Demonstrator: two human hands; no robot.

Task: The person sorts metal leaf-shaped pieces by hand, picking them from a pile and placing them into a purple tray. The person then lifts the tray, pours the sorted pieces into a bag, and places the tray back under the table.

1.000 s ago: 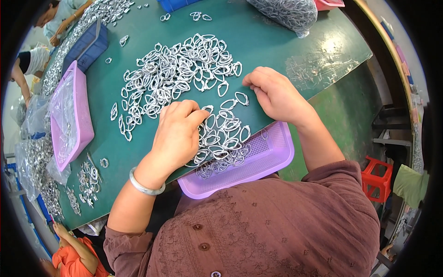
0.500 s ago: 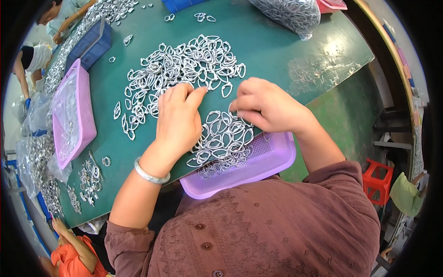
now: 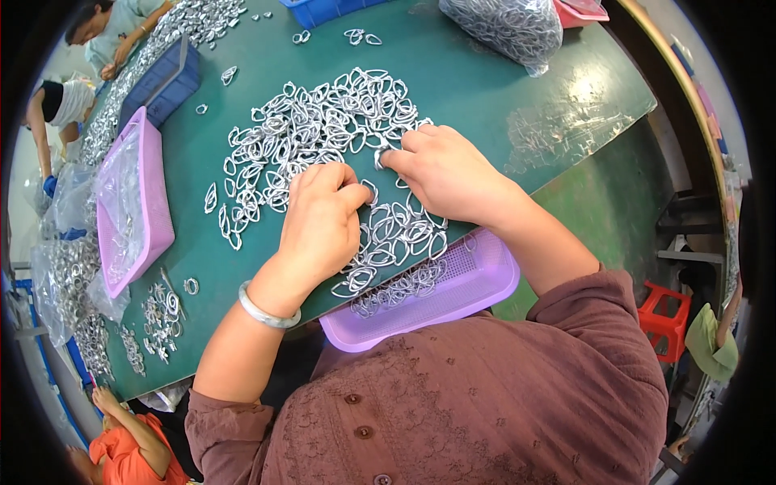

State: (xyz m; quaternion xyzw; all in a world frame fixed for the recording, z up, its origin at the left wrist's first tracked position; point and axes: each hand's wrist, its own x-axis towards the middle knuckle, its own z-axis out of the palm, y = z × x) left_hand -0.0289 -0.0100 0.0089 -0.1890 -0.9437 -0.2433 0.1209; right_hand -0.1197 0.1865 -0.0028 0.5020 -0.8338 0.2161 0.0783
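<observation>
A wide pile of silvery pointed-oval metal rings (image 3: 311, 121) lies on the green table. My right hand (image 3: 449, 174) is at the pile's near right edge, thumb and fingers pinching a single metal ring. Close to it on the left, my left hand (image 3: 319, 214) is curled with another metal ring (image 3: 370, 191) at its thumb and fingertips; its inner fingers are hidden. Between my forearms, a smaller heap of rings (image 3: 396, 234) reaches the table's near edge. Below that edge sits a purple mesh basket (image 3: 477, 279) with more rings in it.
To the left stand a purple tray (image 3: 158, 210) with a plastic bag in it and a blue bin (image 3: 174, 77). A bag of rings (image 3: 509, 32) lies at the far right. Several other people work along the left side. A red stool (image 3: 664, 319) stands at the right.
My right hand has moved forward and left to the big pile and pinches a ring there. My left hand has come slightly nearer to me, a ring showing at its fingertips.
</observation>
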